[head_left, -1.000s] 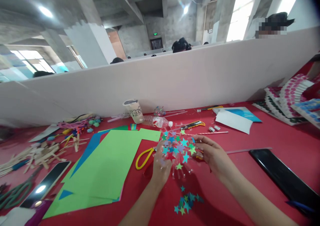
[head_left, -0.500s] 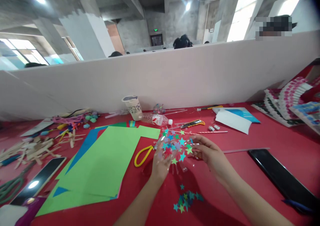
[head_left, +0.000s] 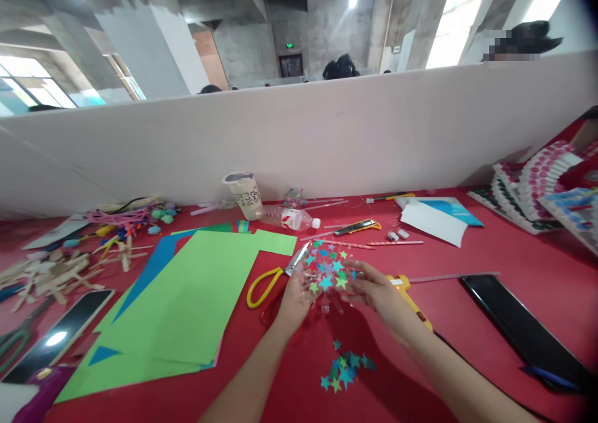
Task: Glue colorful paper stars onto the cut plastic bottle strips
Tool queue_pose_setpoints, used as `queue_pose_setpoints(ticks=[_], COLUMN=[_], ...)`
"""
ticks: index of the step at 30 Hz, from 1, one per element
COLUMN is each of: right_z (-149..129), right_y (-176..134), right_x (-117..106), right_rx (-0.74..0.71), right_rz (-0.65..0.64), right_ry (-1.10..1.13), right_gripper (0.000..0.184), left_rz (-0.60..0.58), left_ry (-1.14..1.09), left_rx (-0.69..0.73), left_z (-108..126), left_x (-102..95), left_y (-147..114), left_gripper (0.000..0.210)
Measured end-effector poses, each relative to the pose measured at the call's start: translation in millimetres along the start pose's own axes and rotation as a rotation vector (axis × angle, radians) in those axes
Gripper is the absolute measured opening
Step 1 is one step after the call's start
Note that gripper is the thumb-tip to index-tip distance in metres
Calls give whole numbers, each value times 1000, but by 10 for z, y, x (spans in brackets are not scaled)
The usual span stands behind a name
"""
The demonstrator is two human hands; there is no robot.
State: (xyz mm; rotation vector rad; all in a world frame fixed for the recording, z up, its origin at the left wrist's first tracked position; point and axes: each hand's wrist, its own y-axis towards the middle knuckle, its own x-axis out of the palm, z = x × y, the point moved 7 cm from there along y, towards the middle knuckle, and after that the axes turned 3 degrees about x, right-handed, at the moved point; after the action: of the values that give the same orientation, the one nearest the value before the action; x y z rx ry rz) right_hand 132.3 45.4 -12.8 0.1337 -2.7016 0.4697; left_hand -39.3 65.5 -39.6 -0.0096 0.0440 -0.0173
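Note:
Between my two hands is a clear plastic ornament with spiky strips, covered in blue, green, red and purple stars. My left hand grips its left side, fingers partly hidden behind it. On the opposite side, my right hand has its fingers bent around the clear edge. Loose paper stars lie in a small pile on the red table just below. Beside my left hand are yellow-handled scissors, blades pointing away. A yellow glue gun lies partly hidden under my right forearm.
Green paper sheets spread to the left, near wooden sticks and a phone. A paper cup, plastic bottle and utility knife lie toward the white partition. A black phone-like slab is at right.
Both hands and the star-covered ornament have shifted a little, and the ornament is tilted slightly differently. The glue gun by my right forearm has come into view. The camera view has shifted slightly.

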Motion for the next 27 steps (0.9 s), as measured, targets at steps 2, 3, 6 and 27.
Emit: queue_pose_setpoints(ticks=[2, 3, 6, 27], right_z=[46, 67, 120, 0], right_y=[25, 41, 98, -148], right_x=[-17, -29, -68, -376], right_rx=[14, 18, 16, -259], right_rz=[-5, -9, -17, 57], right_ry=[-1, -3, -25, -731], right_gripper=[37, 37, 38, 57], left_rz=[-22, -44, -162, -194], left_ry=[22, 26, 1, -36], left_rx=[-1, -6, -9, -68], left_z=[-18, -32, -55, 106], left_x=[-16, -19, 4, -60], left_y=[19, 30, 54, 14], left_gripper=[66, 70, 79, 86])
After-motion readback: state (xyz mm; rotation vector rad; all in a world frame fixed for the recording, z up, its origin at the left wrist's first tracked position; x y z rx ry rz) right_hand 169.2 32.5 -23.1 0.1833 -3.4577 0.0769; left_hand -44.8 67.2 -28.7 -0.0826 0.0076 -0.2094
